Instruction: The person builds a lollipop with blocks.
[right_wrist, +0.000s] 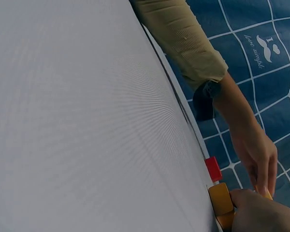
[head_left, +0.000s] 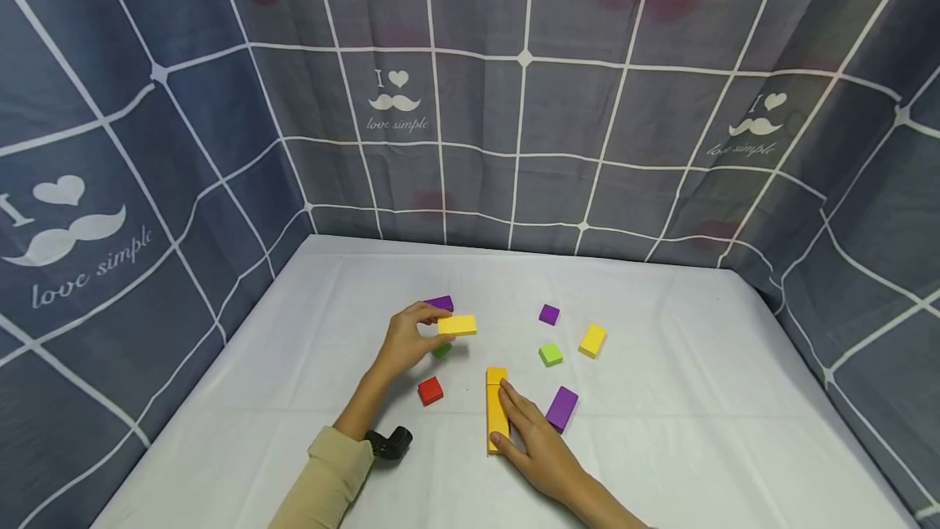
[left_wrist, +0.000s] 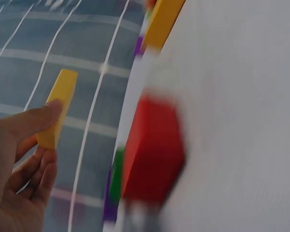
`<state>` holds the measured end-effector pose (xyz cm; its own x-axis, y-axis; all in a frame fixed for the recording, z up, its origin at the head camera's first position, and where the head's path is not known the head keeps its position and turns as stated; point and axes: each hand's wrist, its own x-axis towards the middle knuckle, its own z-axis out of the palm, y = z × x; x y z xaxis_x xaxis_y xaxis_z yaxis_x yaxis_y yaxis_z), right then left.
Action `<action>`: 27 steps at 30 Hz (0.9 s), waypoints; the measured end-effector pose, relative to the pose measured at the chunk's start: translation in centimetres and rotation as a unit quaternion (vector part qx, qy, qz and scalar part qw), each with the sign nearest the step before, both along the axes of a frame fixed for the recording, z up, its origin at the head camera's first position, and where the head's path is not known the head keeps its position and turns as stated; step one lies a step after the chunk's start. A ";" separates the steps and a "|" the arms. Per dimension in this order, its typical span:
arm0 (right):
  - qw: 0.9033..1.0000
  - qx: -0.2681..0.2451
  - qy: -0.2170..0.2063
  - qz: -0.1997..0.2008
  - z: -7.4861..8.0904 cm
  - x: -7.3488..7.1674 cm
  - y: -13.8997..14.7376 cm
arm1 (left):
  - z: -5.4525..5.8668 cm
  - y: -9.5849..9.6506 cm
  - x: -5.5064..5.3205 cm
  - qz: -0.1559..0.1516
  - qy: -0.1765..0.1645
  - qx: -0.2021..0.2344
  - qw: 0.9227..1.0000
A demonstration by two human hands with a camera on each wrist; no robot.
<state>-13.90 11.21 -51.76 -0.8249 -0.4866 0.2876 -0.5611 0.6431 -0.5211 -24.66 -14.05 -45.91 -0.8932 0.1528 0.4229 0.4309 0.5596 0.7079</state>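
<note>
My left hand (head_left: 408, 341) pinches a yellow block (head_left: 457, 325) between thumb and fingers, raised above the table; the left wrist view also shows this yellow block (left_wrist: 60, 108) in the fingers. A purple block (head_left: 440, 302) and a green block (head_left: 442, 350) are partly hidden behind that hand. My right hand (head_left: 542, 451) rests along the right side of a long orange-yellow block (head_left: 497, 423), its fingers fairly straight and the thumb touching it. A short orange-yellow block (head_left: 496, 375) adjoins the long one's far end. The right wrist view shows an orange block (right_wrist: 221, 199) beside that hand.
Left of the orange-yellow row lies a red block (head_left: 430, 391). To its right lie a purple block (head_left: 562, 408), a light green block (head_left: 551, 354), a yellow block (head_left: 592, 340) and a small purple block (head_left: 549, 314). A checked curtain (head_left: 477, 104) surrounds the white table (head_left: 661, 447).
</note>
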 end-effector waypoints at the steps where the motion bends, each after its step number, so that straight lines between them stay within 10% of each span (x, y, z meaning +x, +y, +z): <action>1: 1.000 0.000 -0.002 -0.001 0.0 0.0 0.0 | 0.0 0.8 0.1 -0.011 0.000 -0.002 1.000; 10: 1.000 -0.005 -0.001 0.007 -0.1 -0.2 0.0 | -2.0 5.2 -0.4 -0.040 -0.013 -0.058 0.997; 27: 1.000 -0.008 0.008 -0.002 -0.2 -0.2 -0.1 | -3.4 4.9 -0.5 -0.101 -0.048 -0.136 0.984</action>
<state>-14.05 11.12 -52.01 -0.8223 -0.4780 0.3087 -0.5665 0.6370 -0.5228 -25.13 -9.14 -49.26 -0.8673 0.4269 0.2560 0.4905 0.6447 0.5863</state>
